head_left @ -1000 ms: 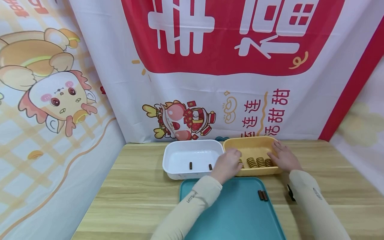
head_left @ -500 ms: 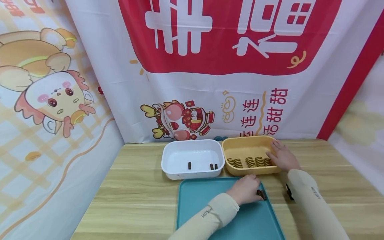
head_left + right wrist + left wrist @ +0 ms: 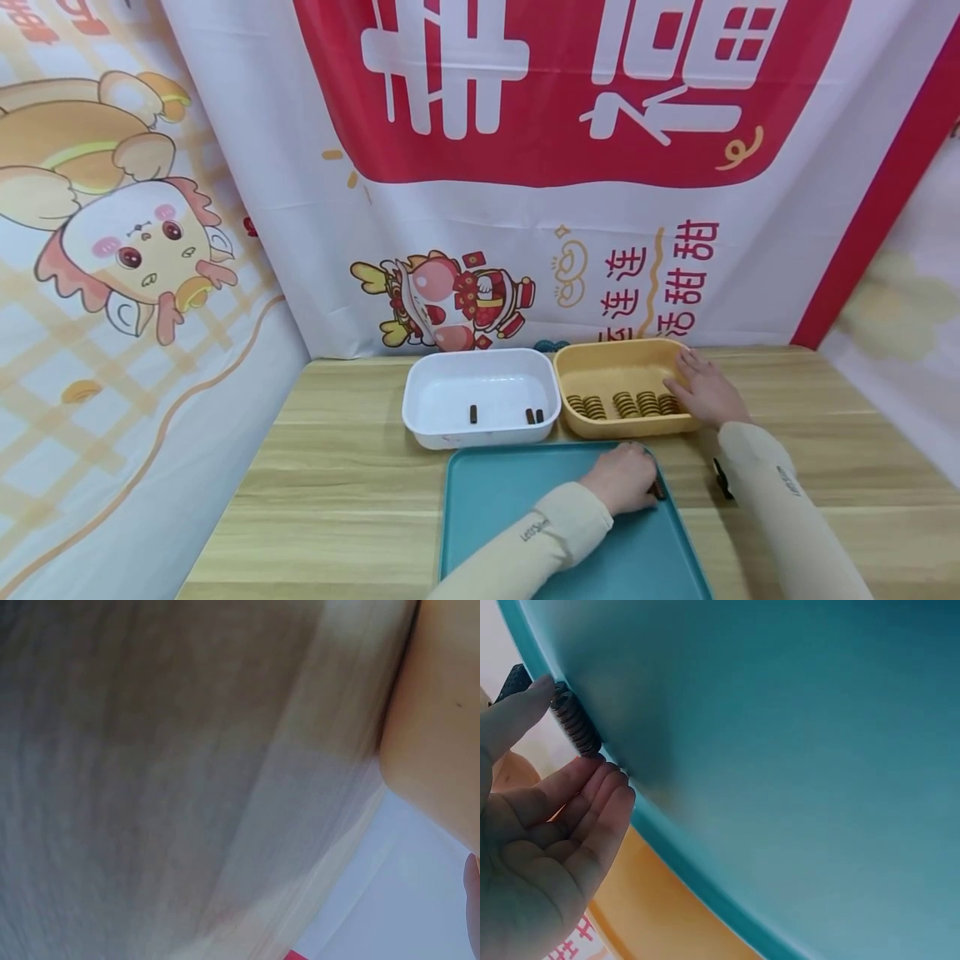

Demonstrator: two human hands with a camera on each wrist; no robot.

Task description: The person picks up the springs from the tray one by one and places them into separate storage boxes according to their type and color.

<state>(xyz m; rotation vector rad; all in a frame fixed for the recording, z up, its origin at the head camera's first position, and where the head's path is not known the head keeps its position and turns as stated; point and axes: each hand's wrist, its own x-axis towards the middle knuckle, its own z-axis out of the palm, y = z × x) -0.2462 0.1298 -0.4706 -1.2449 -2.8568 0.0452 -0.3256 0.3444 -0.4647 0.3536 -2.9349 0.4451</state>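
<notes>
My left hand (image 3: pixel 622 479) is at the right edge of the teal tray (image 3: pixel 525 492). In the left wrist view, its thumb and fingertips pinch a small dark brown ridged stick (image 3: pixel 577 724) by the two ends, against the tray's rim. Another dark stick (image 3: pixel 658 490) shows partly beside the hand in the head view. My right hand (image 3: pixel 708 390) rests on the right end of the yellow box (image 3: pixel 630 429), fingers fairly straight over the rim. Inside that box are several striped yellow-brown ridged pieces (image 3: pixel 625 405). The right wrist view shows mostly table and box wall.
A white box (image 3: pixel 480 437) stands left of the yellow box, with a dark stick (image 3: pixel 473 414) near its middle and two more at its right. Both boxes sit behind the tray on a wooden table (image 3: pixel 315 483). A printed cloth (image 3: pixel 465 208) hangs at the back.
My left hand has moved from the white box's right end down to the tray's right edge, onto the dark sticks. A third stick now shows in the white box. The right hand stays put.
</notes>
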